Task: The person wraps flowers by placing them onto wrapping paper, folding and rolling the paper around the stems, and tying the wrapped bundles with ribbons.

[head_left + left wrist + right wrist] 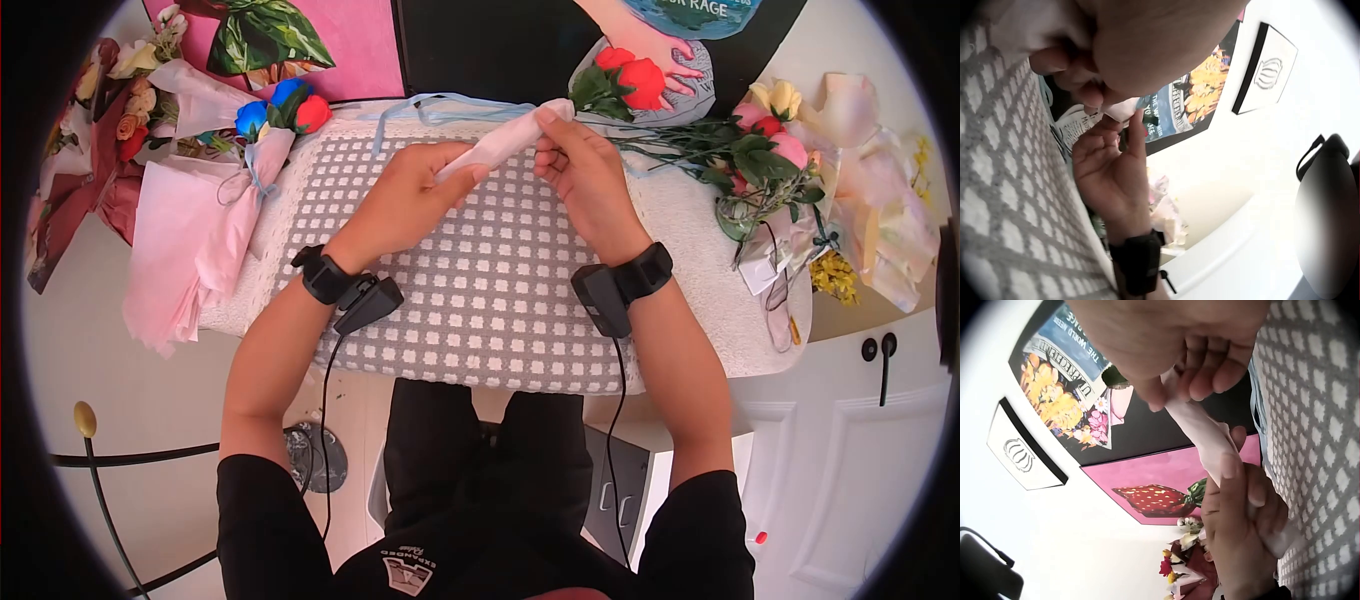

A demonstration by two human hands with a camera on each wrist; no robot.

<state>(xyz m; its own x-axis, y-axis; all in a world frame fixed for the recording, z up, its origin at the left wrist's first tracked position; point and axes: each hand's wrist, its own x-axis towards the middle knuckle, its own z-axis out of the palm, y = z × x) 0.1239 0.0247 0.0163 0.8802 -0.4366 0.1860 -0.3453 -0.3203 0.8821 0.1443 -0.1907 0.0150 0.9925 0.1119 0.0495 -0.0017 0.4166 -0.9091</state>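
Note:
A narrow roll of pale pink wrapping paper slants up to the right over the checked cloth. My left hand grips its lower part, thumb along the top. At its upper end my right hand pinches the paper between thumb and fingers. Just beyond that end, red roses and green leaves show. In the right wrist view, the paper spans both hands, with a loose edge near the left fingers and a leaf past the right thumb. What lies inside the roll is hidden.
Wrapped bouquets, one in pink paper, lie at the left. More flowers with long stems lie at the right. Light blue ribbon runs behind the hands on the grey-and-white checked cloth. Painted pictures stand at the back.

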